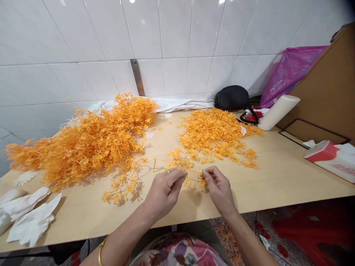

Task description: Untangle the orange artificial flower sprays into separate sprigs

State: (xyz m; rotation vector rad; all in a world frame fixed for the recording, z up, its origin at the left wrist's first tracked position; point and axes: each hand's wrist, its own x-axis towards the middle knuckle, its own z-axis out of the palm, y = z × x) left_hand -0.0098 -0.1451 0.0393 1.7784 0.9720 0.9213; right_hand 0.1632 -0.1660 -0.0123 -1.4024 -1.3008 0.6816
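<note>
My left hand [166, 188] is closed in a pinch on the thin stem of an orange artificial flower sprig [122, 186], whose blossoms spread out to its left above the table. Close by on the right, my right hand [220, 190] pinches a small orange plastic flower [202, 180] between thumb and fingertips. A thin orange stem runs between the two hands. Beyond the left hand lies a large tangled heap of orange sprigs [105, 144]. Past the right hand is a lower pile of loose orange flowers [213, 135].
White crumpled tissues [31, 221] lie at the table's left front. At the back right are a black pouch [232, 97], a leaning white cylinder [279, 112] and a purple plastic bag [294, 72]. A red-and-white tissue pack [332, 159] lies beside a brown board [327, 92].
</note>
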